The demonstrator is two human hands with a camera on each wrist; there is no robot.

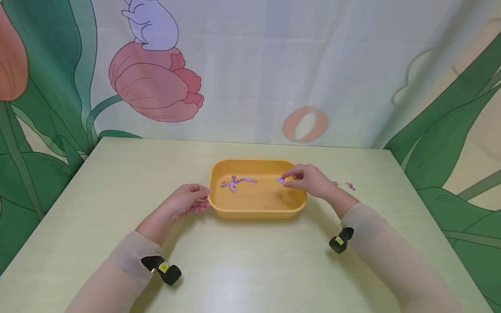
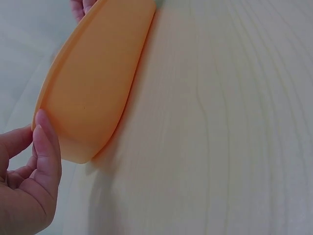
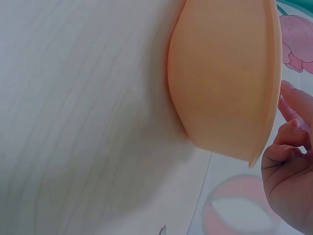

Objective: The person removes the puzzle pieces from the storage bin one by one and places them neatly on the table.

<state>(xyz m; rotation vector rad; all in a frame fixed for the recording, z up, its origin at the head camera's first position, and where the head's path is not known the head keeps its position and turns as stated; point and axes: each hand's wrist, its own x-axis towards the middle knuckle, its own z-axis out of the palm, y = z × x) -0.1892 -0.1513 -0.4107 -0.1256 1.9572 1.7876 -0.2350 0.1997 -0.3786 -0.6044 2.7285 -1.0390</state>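
My left hand grips the left end of a yellow-orange plastic tray, thumb and fingers pinching its rim. In the left wrist view, that hand's fingers lie against the tray's outer wall. My right hand reaches over the tray's right end and pinches a small blue-and-purple piece between thumb and fingertips. Several small pink-and-purple patterned pieces lie together in the tray's left half. From the right wrist view, the tray wall hides the inside, and the right hand shows beside the rim.
Right of the tray, two small colourful pieces lie on the pale wooden table: one in plain sight, another close by the right wrist. Behind the table hangs a printed curtain with flowers and leaves.
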